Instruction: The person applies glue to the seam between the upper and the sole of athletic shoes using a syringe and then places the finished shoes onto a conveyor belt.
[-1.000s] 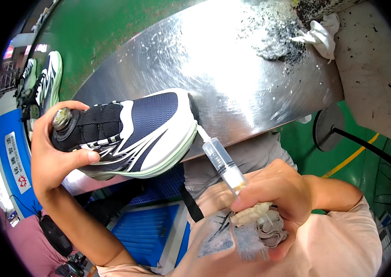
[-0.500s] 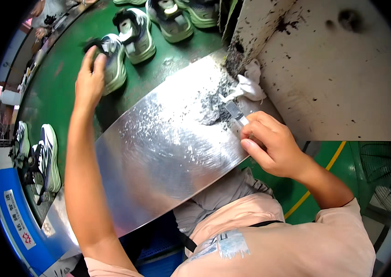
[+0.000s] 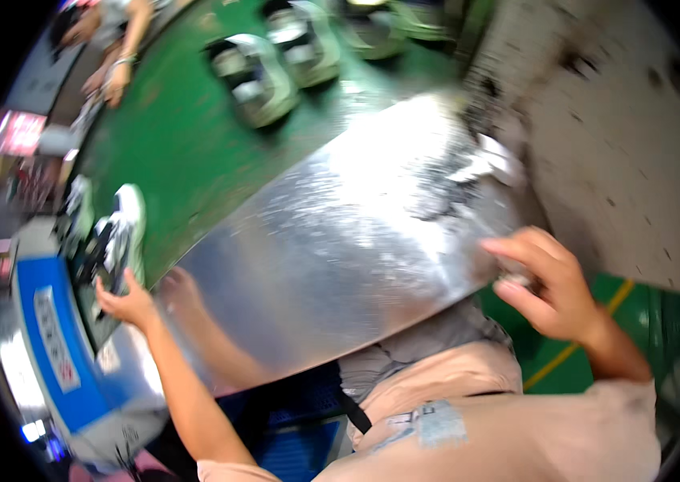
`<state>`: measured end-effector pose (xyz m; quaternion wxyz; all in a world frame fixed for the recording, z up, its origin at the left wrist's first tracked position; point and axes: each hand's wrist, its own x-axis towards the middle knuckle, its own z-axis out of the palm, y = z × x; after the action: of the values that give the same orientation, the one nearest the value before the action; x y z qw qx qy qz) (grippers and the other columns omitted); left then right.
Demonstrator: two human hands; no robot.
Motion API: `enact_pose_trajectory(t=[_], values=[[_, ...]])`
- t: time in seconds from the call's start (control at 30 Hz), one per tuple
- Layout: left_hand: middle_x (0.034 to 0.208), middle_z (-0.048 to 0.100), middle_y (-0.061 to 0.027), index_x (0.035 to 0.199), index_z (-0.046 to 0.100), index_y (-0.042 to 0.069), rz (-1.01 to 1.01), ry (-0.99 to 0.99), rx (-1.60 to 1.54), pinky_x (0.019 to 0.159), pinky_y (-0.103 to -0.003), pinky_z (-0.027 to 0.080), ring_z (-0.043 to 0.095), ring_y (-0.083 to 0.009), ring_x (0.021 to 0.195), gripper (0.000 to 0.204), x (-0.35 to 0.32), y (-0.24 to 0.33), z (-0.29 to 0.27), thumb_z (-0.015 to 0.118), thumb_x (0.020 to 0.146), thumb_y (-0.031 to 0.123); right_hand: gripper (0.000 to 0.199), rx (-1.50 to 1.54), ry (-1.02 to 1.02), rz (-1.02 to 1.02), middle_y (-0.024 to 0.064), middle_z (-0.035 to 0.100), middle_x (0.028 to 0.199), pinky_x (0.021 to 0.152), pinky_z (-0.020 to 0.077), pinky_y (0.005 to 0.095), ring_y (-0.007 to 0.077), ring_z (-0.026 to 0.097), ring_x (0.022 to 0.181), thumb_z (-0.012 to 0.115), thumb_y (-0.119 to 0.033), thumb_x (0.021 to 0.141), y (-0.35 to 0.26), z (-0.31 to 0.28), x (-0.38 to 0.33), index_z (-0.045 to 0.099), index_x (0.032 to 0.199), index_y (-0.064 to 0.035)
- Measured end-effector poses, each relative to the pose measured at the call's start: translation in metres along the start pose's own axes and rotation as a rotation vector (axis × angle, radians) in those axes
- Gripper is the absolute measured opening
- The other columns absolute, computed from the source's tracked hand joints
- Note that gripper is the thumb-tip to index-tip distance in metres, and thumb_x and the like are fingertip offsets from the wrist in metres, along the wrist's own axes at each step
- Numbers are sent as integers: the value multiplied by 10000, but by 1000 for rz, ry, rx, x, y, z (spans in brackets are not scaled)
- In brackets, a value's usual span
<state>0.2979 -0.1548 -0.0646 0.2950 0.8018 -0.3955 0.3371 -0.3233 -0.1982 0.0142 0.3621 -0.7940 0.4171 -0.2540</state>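
Observation:
My left hand point(image 3: 127, 305) reaches to the near end of a white-and-dark sneaker point(image 3: 124, 229) at the left. Its thumb and forefinger are spread at the shoe's end; whether they touch it is blurred. Another shoe point(image 3: 79, 209) stands just beyond that one. My right hand point(image 3: 545, 281) hovers at the right edge of the shiny metal sheet point(image 3: 308, 265), fingers curled around a small grey tool point(image 3: 523, 279) that is mostly hidden. Close by, grey-black shavings point(image 3: 436, 189) and a crumpled white cloth point(image 3: 492, 161) lie on the sheet.
Several pale-soled sneakers point(image 3: 255, 80) stand on the green surface point(image 3: 171, 153) at the back. A stained beige panel point(image 3: 621, 153) rises at the right. A blue-sided conveyor end point(image 3: 59, 345) is at the left. Another person's arm point(image 3: 127, 56) shows at the far left.
My left hand has left a shoe in the back row and moved nearer and left to the white-and-dark sneaker. My right hand has drawn back from the shavings, its tool now mostly hidden.

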Motion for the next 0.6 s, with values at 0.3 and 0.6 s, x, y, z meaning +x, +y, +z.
enact_pose_trajectory(t=[0.3,0.6], values=[[1402,302,-180,1431,209,33,-862,-94,-742,996,-380,391,410,-284,1225,1095,15,40,3,892,591,196,945,596,-72,35,127,418,1167,802,458,270,183,494,977,881,-323,613,1,66,-8,387,1330,44],[997,652,-76,1155,585,-21,-719,-507,-1097,808,-317,500,629,-193,872,468,46,47,0,713,706,-29,715,102,-31,-100,131,506,1058,582,450,260,165,543,721,852,-206,614,10,60,1,521,1232,-68]])
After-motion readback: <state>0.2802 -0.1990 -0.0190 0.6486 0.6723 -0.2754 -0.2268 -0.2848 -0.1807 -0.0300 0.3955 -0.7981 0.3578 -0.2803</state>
